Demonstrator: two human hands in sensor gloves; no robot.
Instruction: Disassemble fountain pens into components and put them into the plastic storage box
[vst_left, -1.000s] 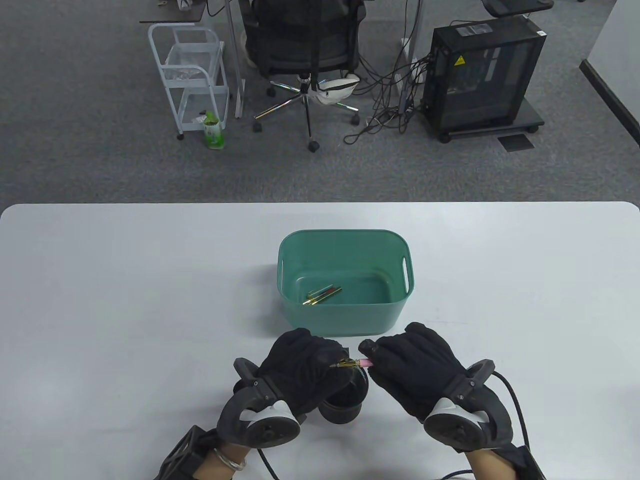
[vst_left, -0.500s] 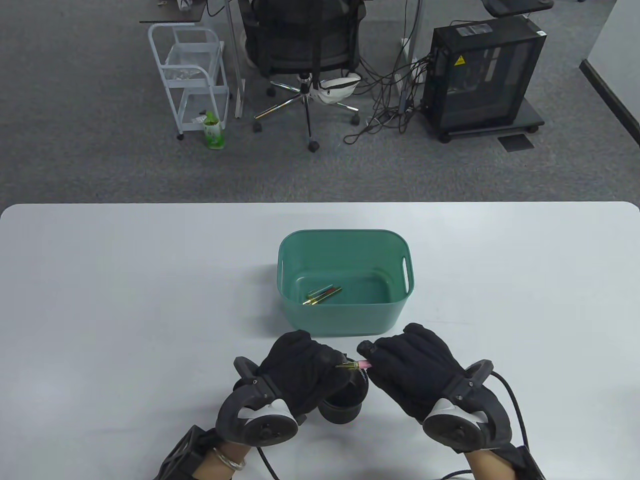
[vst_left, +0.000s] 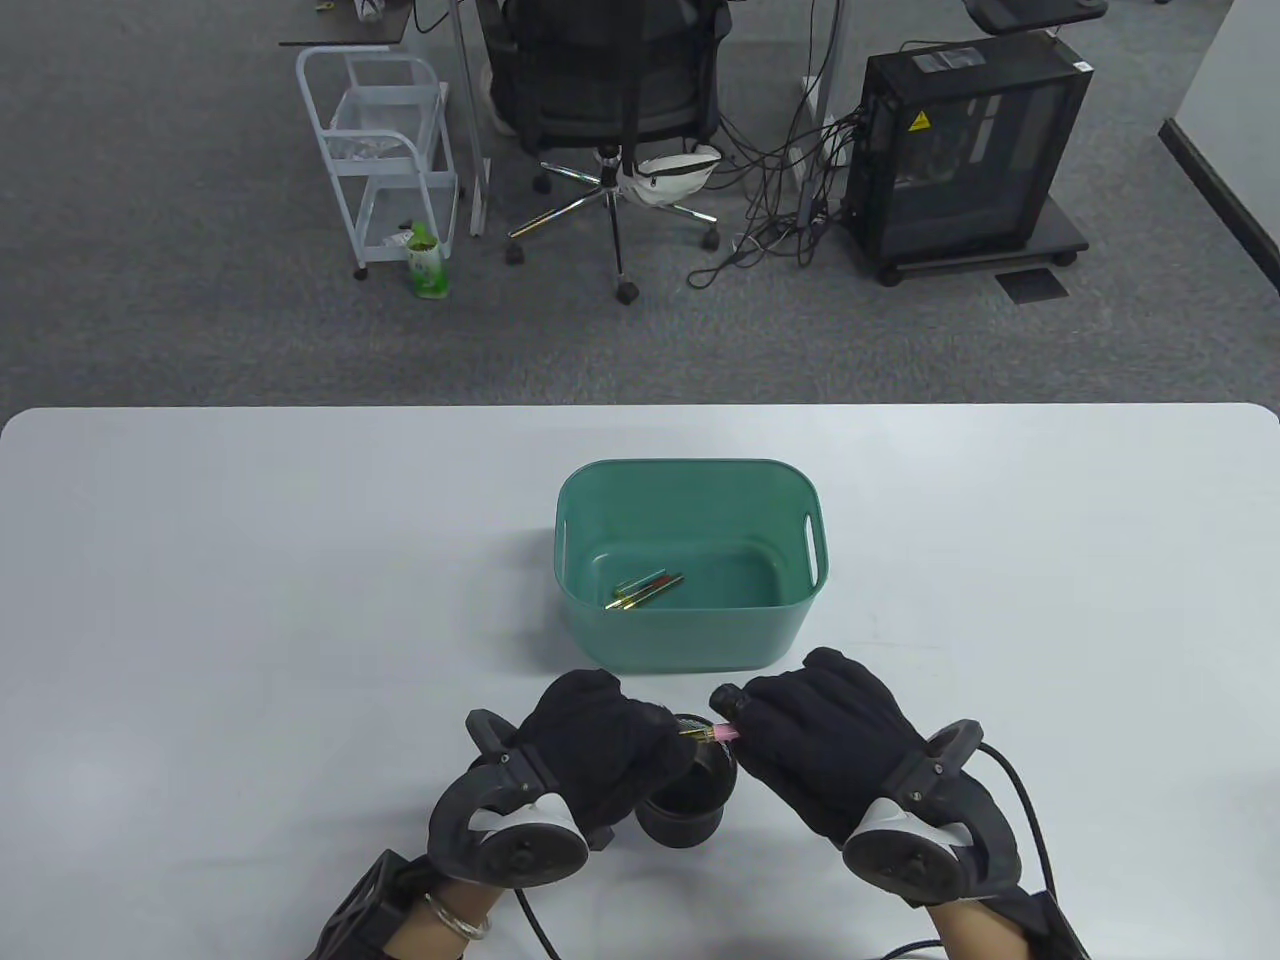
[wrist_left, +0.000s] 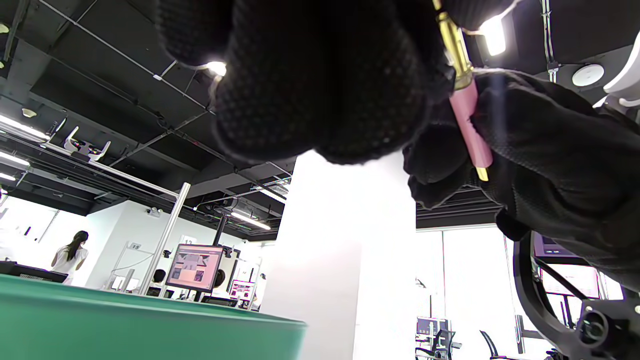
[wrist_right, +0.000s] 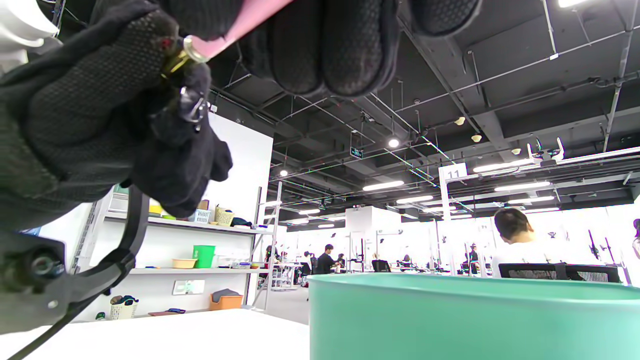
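Note:
A pink fountain pen (vst_left: 712, 735) with a gold band is held between both gloved hands, just in front of the green storage box (vst_left: 690, 640). My left hand (vst_left: 610, 740) grips its gold end (wrist_left: 452, 42); my right hand (vst_left: 800, 725) pinches the pink barrel (wrist_left: 470, 130), also seen as the pink barrel (wrist_right: 240, 20) in the right wrist view. Under the pen stands a black pen cup (vst_left: 690, 800). Thin gold and coloured pen parts (vst_left: 645, 592) lie on the box floor.
The box's green wall (wrist_right: 450, 320) rises close in front of both wrists. Beyond the table's far edge are an office chair (vst_left: 610, 90), a white trolley (vst_left: 385, 150) and a black computer case (vst_left: 965, 150).
Both hands have shifted slightly left and toward the near edge. The visible gap of pen between them has shortened.

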